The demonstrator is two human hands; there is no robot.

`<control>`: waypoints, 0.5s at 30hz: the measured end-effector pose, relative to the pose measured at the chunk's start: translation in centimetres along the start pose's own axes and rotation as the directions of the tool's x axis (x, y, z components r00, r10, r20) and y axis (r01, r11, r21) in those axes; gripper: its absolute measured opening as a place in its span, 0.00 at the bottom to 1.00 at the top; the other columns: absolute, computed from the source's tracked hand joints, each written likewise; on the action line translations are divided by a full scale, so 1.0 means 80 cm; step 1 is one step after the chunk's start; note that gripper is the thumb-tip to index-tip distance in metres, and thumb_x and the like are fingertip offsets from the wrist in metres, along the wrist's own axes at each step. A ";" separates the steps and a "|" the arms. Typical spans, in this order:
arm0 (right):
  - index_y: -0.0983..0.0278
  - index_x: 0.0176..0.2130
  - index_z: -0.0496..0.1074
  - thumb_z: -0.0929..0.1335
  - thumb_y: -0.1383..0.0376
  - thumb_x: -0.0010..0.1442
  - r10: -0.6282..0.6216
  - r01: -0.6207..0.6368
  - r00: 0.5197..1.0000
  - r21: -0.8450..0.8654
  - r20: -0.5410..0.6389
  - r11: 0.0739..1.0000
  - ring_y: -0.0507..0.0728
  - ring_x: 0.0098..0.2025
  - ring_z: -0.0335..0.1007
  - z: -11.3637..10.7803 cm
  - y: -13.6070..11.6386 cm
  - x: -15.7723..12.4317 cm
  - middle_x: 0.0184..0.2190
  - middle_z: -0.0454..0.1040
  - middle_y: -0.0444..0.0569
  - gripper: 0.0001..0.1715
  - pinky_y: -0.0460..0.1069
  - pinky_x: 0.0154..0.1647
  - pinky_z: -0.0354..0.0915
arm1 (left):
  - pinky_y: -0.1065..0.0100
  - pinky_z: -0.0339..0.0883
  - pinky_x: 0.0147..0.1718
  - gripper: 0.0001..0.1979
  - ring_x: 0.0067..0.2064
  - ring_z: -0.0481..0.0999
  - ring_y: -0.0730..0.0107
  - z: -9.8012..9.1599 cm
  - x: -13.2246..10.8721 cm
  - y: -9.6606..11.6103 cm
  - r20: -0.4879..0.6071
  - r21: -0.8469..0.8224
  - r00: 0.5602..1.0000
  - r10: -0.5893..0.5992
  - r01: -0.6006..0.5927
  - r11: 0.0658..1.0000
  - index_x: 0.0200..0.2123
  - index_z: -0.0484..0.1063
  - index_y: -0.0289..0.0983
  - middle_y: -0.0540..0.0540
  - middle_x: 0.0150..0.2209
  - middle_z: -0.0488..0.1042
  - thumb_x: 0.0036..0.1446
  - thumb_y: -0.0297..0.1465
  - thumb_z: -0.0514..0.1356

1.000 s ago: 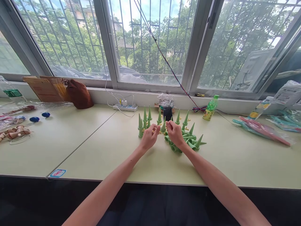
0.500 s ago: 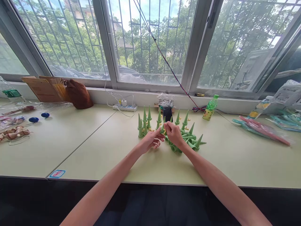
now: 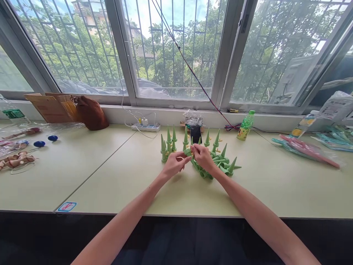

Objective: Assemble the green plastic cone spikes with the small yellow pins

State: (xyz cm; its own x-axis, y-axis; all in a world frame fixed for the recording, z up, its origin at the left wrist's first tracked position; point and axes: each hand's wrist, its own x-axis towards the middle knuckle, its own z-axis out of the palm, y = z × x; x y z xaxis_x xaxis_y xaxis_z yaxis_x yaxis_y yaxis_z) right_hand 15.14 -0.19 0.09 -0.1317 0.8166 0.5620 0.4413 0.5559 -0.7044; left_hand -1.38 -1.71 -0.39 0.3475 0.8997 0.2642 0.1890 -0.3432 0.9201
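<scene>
Over the table, both hands meet at one green plastic plant-watering spike (image 3: 187, 151). My left hand (image 3: 174, 164) has its thumb and fingers closed around the green collar. Close against it, my right hand (image 3: 203, 156) is curled in a pinch on the other end of the same piece; its fingertips hide most of that end. Several finished-looking spikes (image 3: 163, 150) with small yellow valves stand upright behind and to the left. Others (image 3: 207, 137) stand behind my right hand. A heap of loose green spikes (image 3: 220, 162) lies under and beside my right wrist.
Behind the spikes lies a black phone (image 3: 196, 134) by crumpled clear wrap. A green-capped bottle (image 3: 246, 126) stands right of it; a power strip (image 3: 146, 127) lies left. Farther out are pink and teal bagged items (image 3: 309, 151), a brown pouch (image 3: 92, 113) and blue balls (image 3: 39, 143).
My left fingers have shifted on the spike, and its green collar now shows more plainly between my hands. My right hand stays nearly in place. The view has tilted slightly.
</scene>
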 end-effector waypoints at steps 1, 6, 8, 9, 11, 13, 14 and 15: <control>0.62 0.22 0.53 0.58 0.54 0.66 0.005 -0.005 1.000 0.004 0.004 1.000 0.49 0.22 0.49 0.000 0.000 0.000 0.18 0.54 0.40 0.24 0.47 0.25 0.48 | 0.73 0.58 0.18 0.19 0.19 0.64 0.78 0.000 0.000 -0.001 -0.018 0.036 0.999 0.033 -0.032 0.999 0.28 0.71 0.34 0.51 0.22 0.68 0.52 0.46 0.63; 0.62 0.22 0.51 0.59 0.54 0.65 0.010 -0.010 1.000 0.008 0.020 1.000 0.49 0.22 0.47 0.001 0.000 0.000 0.17 0.52 0.39 0.24 0.47 0.25 0.47 | 0.72 0.63 0.24 0.16 0.23 0.65 0.78 0.003 0.003 -0.007 -0.115 0.247 0.964 0.241 -0.207 0.947 0.29 0.72 0.35 0.48 0.30 0.71 0.54 0.43 0.63; 0.62 0.22 0.51 0.59 0.55 0.65 0.006 -0.006 1.000 0.009 0.026 1.000 0.49 0.22 0.46 0.001 0.001 0.001 0.18 0.51 0.39 0.24 0.47 0.25 0.46 | 0.73 0.63 0.25 0.14 0.24 0.65 0.78 0.003 0.003 -0.010 -0.121 0.339 0.933 0.340 -0.283 0.897 0.32 0.74 0.36 0.49 0.31 0.70 0.56 0.42 0.62; 0.62 0.22 0.50 0.59 0.55 0.65 0.003 -0.003 1.000 0.008 0.028 1.000 0.49 0.22 0.46 0.002 0.002 0.001 0.18 0.51 0.39 0.24 0.47 0.25 0.46 | 0.73 0.63 0.26 0.13 0.24 0.64 0.78 0.002 0.003 -0.012 -0.116 0.381 0.916 0.385 -0.317 0.869 0.33 0.74 0.36 0.49 0.31 0.69 0.57 0.41 0.61; 0.62 0.22 0.49 0.59 0.56 0.65 -0.007 0.007 0.999 0.002 0.032 1.000 0.49 0.22 0.45 0.002 0.004 0.001 0.18 0.50 0.39 0.24 0.47 0.25 0.45 | 0.73 0.62 0.26 0.12 0.24 0.63 0.79 0.001 0.003 -0.015 -0.095 0.447 0.885 0.456 -0.371 0.814 0.37 0.75 0.38 0.49 0.31 0.69 0.60 0.40 0.59; 0.62 0.22 0.49 0.59 0.56 0.65 -0.013 0.013 0.999 -0.013 0.038 1.000 0.49 0.22 0.45 0.003 0.006 0.001 0.18 0.50 0.39 0.23 0.47 0.25 0.45 | 0.72 0.62 0.26 0.11 0.23 0.62 0.79 -0.001 0.002 -0.018 -0.067 0.492 0.862 0.502 -0.409 0.768 0.40 0.75 0.39 0.48 0.33 0.69 0.62 0.38 0.57; 0.62 0.22 0.50 0.59 0.56 0.65 -0.014 0.015 0.999 -0.020 0.043 1.000 0.49 0.23 0.45 0.003 0.007 0.001 0.18 0.50 0.39 0.23 0.47 0.25 0.45 | 0.72 0.61 0.26 0.11 0.23 0.62 0.79 -0.001 0.002 -0.019 -0.054 0.510 0.854 0.517 -0.422 0.750 0.41 0.75 0.39 0.48 0.33 0.69 0.63 0.37 0.56; 0.62 0.22 0.50 0.59 0.56 0.65 -0.014 0.015 0.999 -0.025 0.047 1.000 0.49 0.23 0.45 0.004 0.008 0.001 0.18 0.51 0.40 0.23 0.47 0.25 0.45 | 0.72 0.61 0.26 0.10 0.23 0.61 0.79 -0.002 0.001 -0.020 -0.043 0.525 0.849 0.526 -0.429 0.735 0.42 0.75 0.40 0.48 0.34 0.70 0.63 0.36 0.56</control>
State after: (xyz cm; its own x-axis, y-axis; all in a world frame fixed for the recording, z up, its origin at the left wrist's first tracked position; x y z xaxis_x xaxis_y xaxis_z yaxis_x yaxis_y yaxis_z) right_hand 15.15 0.24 -0.44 -0.1791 0.8150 0.5511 0.4616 0.5643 -0.6844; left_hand -1.79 -1.02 -1.77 0.3554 0.5953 0.7207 0.4723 -0.7797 0.4112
